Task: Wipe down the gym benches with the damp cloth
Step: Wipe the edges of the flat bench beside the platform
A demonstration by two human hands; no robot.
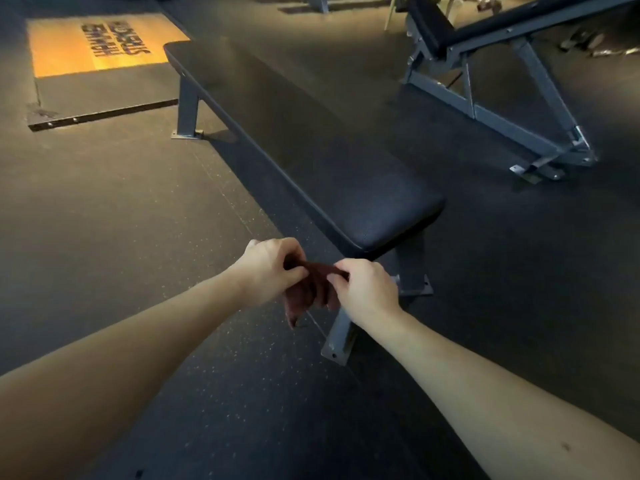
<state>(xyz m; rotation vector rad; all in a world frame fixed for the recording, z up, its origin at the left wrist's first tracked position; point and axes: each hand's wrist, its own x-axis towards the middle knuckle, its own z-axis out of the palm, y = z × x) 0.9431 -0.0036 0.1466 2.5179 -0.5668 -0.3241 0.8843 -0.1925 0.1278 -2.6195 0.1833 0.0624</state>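
Our left forearm (121, 358) and right forearm (502, 393) reach forward from the bottom edge. Between the hands hangs the cloth (308, 296), a dark reddish bunch held in the air just short of the near end of the flat bench (311, 140) and not touching it. Our left hand (268, 268) pinches its upper edge with curled fingers and thumb. Our right hand (363, 289) pinches the other side the same way, so both hands grip the cloth.

The cloth is wadded, with one corner dangling. If we wipe with it like this, we would likely leave streaks unwiped, and the loose corner could brush the speckled floor (104, 202) and pick up grit. The pad is long and narrow with rounded edges, so a wide stroke may slide off its side. The bench's near foot (337, 344) juts out low beside us, and a careless step forward could catch it.

To the left of the bench the floor lies open along its length. To the right, the incline bench (485, 46) stands well apart, leaving a lane between. The wooden platform (93, 46) sits near the far left end, and its raised rim is something to watch.
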